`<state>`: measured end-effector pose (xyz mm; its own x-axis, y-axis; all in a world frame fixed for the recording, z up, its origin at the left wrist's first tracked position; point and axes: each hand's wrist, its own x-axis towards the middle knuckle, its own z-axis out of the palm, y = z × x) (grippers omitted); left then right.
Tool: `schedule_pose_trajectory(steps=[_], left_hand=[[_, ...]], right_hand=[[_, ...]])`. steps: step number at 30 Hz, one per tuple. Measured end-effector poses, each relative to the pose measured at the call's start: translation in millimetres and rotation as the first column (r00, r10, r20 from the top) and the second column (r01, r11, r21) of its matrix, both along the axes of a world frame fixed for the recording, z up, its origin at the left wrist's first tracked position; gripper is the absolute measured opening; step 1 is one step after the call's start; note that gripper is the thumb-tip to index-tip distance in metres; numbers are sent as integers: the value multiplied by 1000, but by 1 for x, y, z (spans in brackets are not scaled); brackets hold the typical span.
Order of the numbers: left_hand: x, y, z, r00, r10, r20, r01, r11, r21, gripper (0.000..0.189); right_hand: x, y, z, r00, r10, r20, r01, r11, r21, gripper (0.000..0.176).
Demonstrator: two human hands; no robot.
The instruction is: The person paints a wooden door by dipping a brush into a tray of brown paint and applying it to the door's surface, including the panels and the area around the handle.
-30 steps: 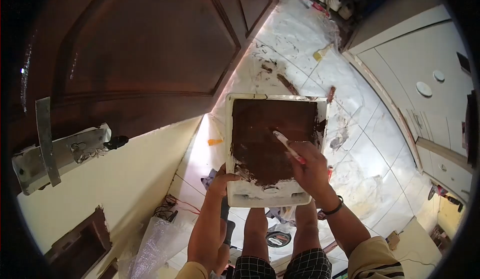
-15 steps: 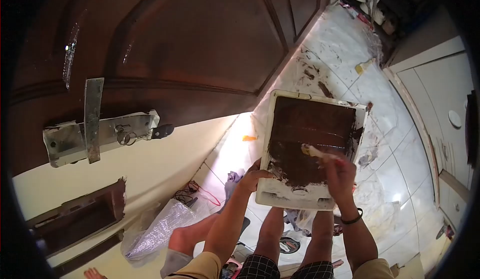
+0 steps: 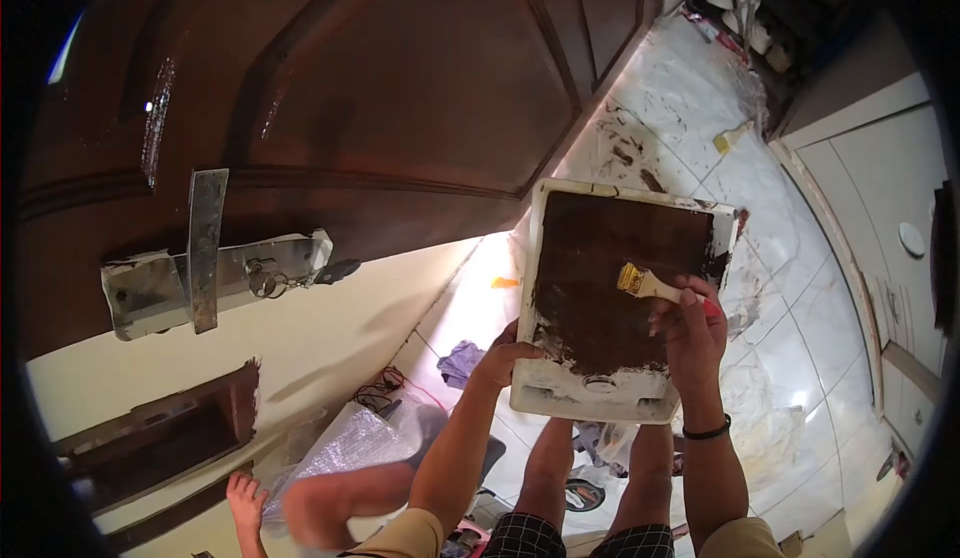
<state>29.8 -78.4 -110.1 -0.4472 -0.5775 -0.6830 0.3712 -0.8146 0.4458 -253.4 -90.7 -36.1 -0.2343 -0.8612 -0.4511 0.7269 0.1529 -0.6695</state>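
Observation:
My left hand [image 3: 508, 356] grips the left rim of a white paint tray [image 3: 560, 383], thumb over the edge. Dark brown paint [image 3: 600, 238] coats most of the tray's inside, thinning to streaks at the near end. Over the tray's right half, my right hand [image 3: 692, 333] is closed round the handle of a paintbrush [image 3: 650, 286]. The brush's yellowish bristles point left above the paint. A black band circles my right wrist.
A glossy brown panelled door [image 3: 400, 78] with a metal lock plate [image 3: 255, 270] fills the upper left. Paint-smeared plastic covers the tiled floor [image 3: 690, 148], where another brush [image 3: 733, 137] lies. Another person's hand [image 3: 246, 501] shows at lower left, near bubble wrap [image 3: 345, 448].
The paintbrush has turned and shows its bristles more plainly, still over the tray. The other person's hand and leg have shifted, with the hand now further into view.

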Motion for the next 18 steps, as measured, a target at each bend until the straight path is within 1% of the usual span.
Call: schedule_pose_trajectory(steps=[3, 6, 8, 10, 11, 12, 13, 14, 17, 18], left_hand=[[2, 1, 0, 1000, 3, -8, -3, 1000, -1, 60], [1, 2, 1, 1000, 16, -12, -15, 1000, 21, 59], [3, 3, 1, 1000, 12, 4, -12, 1000, 29, 59], [5, 4, 1, 1000, 20, 12, -20, 998, 56, 60], [5, 6, 1, 1000, 23, 16, -24, 997, 69, 60], [7, 6, 2, 1000, 29, 2, -29, 997, 70, 60], [10, 7, 2, 999, 35, -11, -34, 997, 74, 60], [14, 9, 4, 999, 41, -28, -39, 996, 77, 60], [30, 15, 2, 999, 37, -30, -34, 996, 84, 61], [33, 19, 0, 999, 37, -14, -35, 996, 85, 62]], right_hand=[[7, -8, 12, 1000, -2, 11, 2, 1000, -14, 19], [24, -32, 26, 963, 132, -235, -149, 987, -56, 18], [51, -54, 44, 920, 172, -352, -225, 967, -117, 16], [86, -83, 54, 858, 173, -484, -274, 951, -145, 17], [99, -100, 62, 725, 204, -658, -346, 934, -92, 18], [116, -119, 68, 595, 145, -790, -384, 915, -121, 21], [128, -136, 82, 540, 206, -816, -447, 892, -70, 26], [143, -150, 89, 572, 195, -797, -496, 856, -146, 26], [166, -181, 122, 569, 11, -822, -458, 835, -306, 23], [163, -183, 129, 652, 20, -758, -411, 849, -331, 23]])
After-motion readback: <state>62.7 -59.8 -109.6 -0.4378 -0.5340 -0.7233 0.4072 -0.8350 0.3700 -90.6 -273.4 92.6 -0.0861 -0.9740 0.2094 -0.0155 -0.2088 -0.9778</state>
